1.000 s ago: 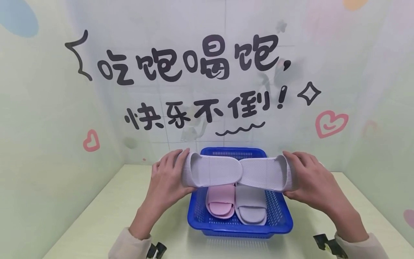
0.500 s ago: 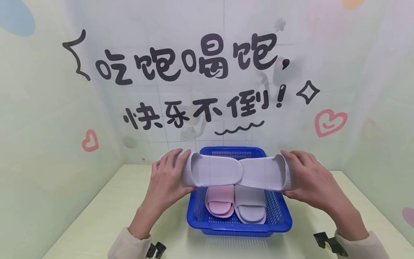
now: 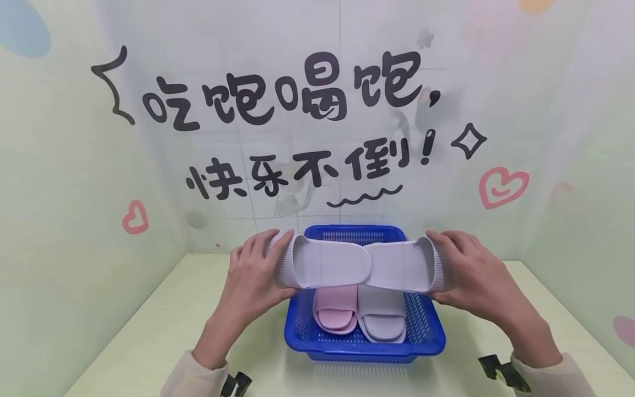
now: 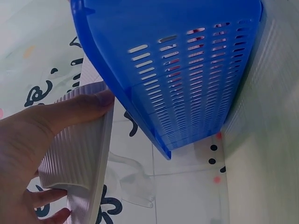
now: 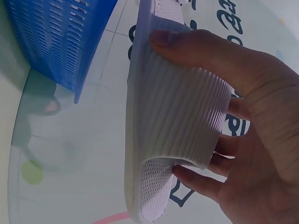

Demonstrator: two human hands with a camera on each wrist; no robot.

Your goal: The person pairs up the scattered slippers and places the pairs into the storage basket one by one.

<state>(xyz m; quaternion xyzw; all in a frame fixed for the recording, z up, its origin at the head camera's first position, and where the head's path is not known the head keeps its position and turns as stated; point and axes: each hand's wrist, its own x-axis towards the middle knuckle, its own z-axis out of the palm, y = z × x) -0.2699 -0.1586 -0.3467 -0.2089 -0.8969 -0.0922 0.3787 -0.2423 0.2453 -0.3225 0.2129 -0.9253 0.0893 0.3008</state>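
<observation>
Two pale lavender-grey slippers are held level above the basket, heel to heel, their heel ends overlapping at the middle. My left hand [image 3: 255,270] grips the left slipper [image 3: 332,263] around its ribbed strap, thumb below and fingers on top. In the same way, my right hand [image 3: 473,275] holds the right slipper [image 3: 399,266] by its strap. The right wrist view shows the thumb pressed along that ribbed strap [image 5: 177,107], with fingers on the other side. Beneath them, a pink slipper [image 3: 335,309] and a grey slipper [image 3: 382,314] lie side by side in the blue basket [image 3: 364,348].
The blue perforated basket stands on a pale table [image 3: 149,342], near the back wall [image 3: 278,33] printed with black lettering. Pale side walls [image 3: 64,220] close in the table on left and right. The held slippers hide the basket's middle.
The head view has shifted a little, so the basket and wall lettering sit slightly further left. Both hands keep the same grip on the slippers, which stay nearly still.
</observation>
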